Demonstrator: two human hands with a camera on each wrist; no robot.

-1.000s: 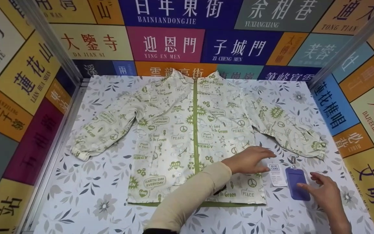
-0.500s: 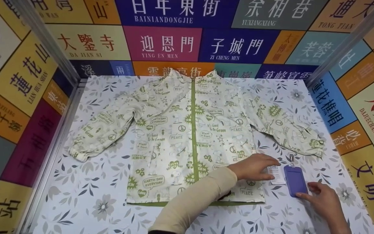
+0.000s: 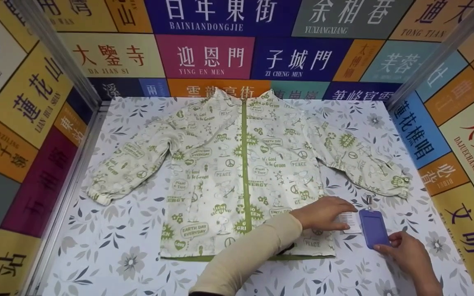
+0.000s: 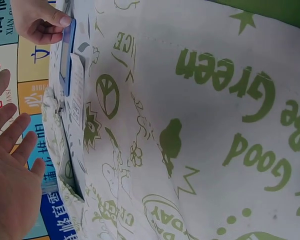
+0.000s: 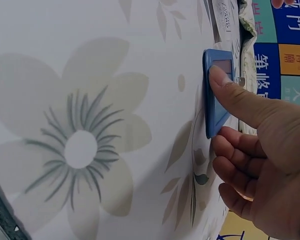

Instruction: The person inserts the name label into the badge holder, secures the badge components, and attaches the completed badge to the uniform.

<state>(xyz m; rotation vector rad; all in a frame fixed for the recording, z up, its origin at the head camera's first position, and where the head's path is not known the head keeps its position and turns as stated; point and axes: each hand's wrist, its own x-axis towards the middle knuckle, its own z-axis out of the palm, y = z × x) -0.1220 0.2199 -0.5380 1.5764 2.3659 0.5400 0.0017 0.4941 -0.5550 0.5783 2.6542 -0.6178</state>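
Observation:
My right hand pinches the lower right corner of a blue-purple badge holder with a metal clip at its top. The right wrist view has the thumb on the front of the holder, fingers curled at its edge. A small white printed card lies just left of the holder, partly covered by my left hand. That hand hovers over the jacket's lower edge, fingers apart and relaxed. In the left wrist view its palm faces the card and holds nothing. A white jacket with green print lies spread out beneath.
The jacket's sleeve ends just above the badge clip. A white flower-patterned tabletop carries everything. Colourful panels with Chinese lettering stand at the back and both sides, along metal frame posts.
My right hand has come in to the badge holder and now pinches its corner. My left hand has moved slightly right and down, over the card. The jacket has stayed in place.

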